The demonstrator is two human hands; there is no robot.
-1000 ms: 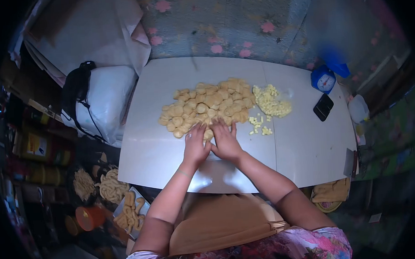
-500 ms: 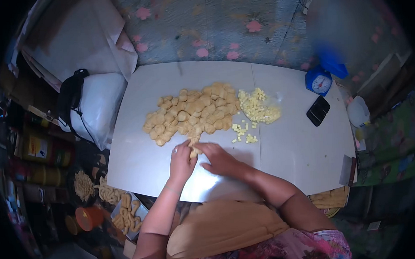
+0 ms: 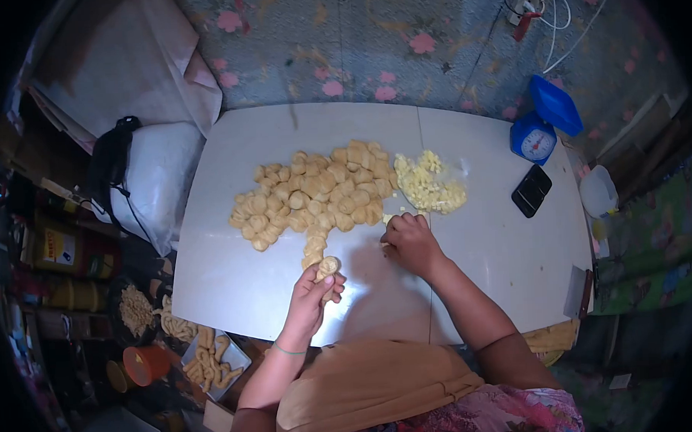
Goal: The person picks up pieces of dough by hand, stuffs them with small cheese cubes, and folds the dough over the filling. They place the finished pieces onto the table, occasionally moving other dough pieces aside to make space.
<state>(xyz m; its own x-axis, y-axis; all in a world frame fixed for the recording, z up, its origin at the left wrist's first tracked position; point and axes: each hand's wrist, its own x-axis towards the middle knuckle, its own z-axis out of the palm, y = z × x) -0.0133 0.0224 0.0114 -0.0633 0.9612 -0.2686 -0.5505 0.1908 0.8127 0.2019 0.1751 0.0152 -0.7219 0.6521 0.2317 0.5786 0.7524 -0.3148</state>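
Note:
A heap of small tan dough pieces (image 3: 314,190) lies on the white table (image 3: 233,275). To its right is a pile of pale yellow cubes (image 3: 429,183). My left hand (image 3: 312,296) is raised near the front of the heap and holds one dough piece (image 3: 329,266) in its fingers. My right hand (image 3: 410,242) rests knuckles-up on the table just below the yellow cubes, covering the few loose cubes there; what its fingers pinch is hidden.
A blue kitchen scale (image 3: 533,138) and a black phone (image 3: 532,190) sit at the table's right side, a metal scraper (image 3: 579,291) near its right front corner. A white sack (image 3: 155,174) stands left of the table. Trays of shaped dough (image 3: 206,361) lie on the floor front left.
Both hands were pressing together at the heap's front edge. Now the left hand has lifted away with one dough piece and the right hand has moved right to the loose yellow cubes.

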